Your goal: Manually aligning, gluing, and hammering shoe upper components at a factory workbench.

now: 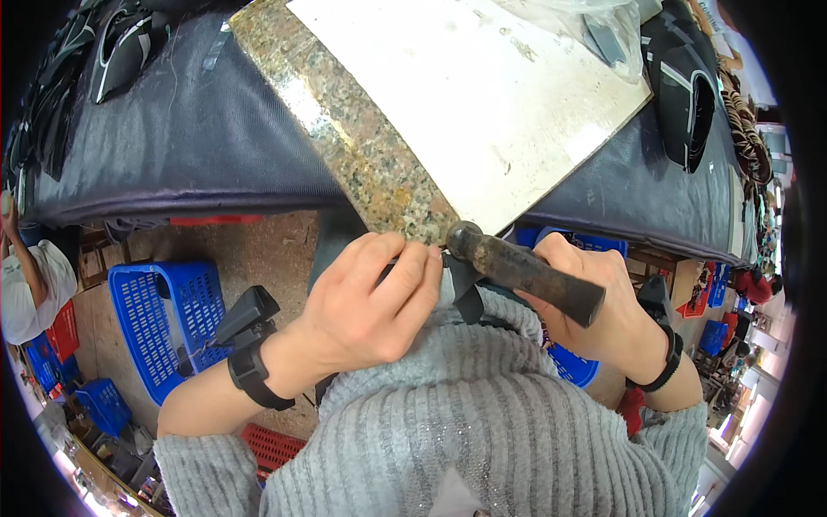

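Observation:
My right hand (594, 284) is closed around a hammer, its fingers hiding the handle. The hammer's dark, worn metal head (534, 271) lies across, with its rounded end at the near corner of a speckled granite slab (379, 164). Beside that end, my left hand (366, 302) pinches with bent fingers at the slab's edge. A black piece of thin material (463, 280) shows at its fingertips and hangs below the hammer's end; the rest of it is hidden by the fingers and the hammer. On the slab lies a white board (482, 95).
A dark padded table (215, 146) carries the slab. Black shoe uppers lie at its left (121, 56) and right (680, 95), with a clear plastic bag (607, 30) at the far right corner. A blue basket (168, 319) stands on the floor; another person's arm (26, 258) shows far left.

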Demonstrator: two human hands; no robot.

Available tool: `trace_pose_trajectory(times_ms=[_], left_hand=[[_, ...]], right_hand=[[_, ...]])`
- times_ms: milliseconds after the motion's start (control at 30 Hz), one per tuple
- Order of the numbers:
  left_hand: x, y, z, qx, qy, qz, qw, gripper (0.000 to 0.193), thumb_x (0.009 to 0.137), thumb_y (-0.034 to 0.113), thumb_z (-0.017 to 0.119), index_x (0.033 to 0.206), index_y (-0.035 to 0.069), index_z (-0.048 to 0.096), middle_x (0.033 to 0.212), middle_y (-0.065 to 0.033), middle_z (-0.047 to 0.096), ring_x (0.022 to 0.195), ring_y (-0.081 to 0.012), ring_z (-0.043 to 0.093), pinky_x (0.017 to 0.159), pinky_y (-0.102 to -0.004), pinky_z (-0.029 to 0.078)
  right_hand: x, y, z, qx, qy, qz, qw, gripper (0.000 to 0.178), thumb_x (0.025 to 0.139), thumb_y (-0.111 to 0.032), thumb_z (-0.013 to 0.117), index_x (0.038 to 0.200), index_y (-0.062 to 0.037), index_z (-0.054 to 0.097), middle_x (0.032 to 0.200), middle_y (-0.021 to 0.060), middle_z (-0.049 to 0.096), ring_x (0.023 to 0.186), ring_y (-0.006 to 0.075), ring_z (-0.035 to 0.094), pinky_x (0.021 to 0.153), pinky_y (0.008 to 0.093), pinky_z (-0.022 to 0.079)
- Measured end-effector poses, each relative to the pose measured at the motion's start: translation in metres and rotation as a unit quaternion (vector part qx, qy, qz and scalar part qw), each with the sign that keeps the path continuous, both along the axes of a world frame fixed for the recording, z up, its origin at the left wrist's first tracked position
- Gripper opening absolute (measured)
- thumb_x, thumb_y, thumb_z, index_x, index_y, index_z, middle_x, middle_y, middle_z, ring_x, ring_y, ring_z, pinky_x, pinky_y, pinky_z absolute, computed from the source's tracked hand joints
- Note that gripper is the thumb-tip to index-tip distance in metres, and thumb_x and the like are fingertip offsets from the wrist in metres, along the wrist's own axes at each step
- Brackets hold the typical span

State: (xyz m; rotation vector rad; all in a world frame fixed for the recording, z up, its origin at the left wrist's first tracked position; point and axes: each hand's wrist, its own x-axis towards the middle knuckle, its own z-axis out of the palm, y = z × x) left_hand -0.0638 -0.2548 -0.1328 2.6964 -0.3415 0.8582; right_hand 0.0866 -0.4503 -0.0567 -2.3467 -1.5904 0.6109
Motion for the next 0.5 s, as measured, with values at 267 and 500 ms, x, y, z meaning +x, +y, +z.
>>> trace_pose_trajectory(times_ms=[267,500], left_hand=[[0.0019,-0.0004,-0.0032,-0.005,-0.016,0.002,1.0,0.03,0.063,0.002,0.069,0.091,-0.009,0.066,0.092,-0.0163,0.062,0.085,-0.0281,0.061,0.071,-0.0364,0.056],[-0.0033,-0.0002,-0.0059,-0.071,0.009,0.004,0.997,0.037,0.061,0.002,0.066,0.097,-0.007,0.067,0.097,-0.0142,0.063,0.087,-0.0304,0.06,0.073,-0.0391,0.053]], right_hand=[[-0.0003,0.0056,0.0063,-0.03,0.011,0.026,0.999,0.019,0.084,-0.008,0.072,0.1,-0.0032,0.063,0.079,0.0103,0.056,0.057,0.0288,0.058,0.049,0.0358,0.043],[-0.0044,0.0059,0.0068,-0.024,-0.02,0.02,0.999,0.032,0.08,-0.02,0.075,0.089,-0.0022,0.051,0.07,0.012,0.06,0.058,0.029,0.063,0.047,0.0384,0.045]])
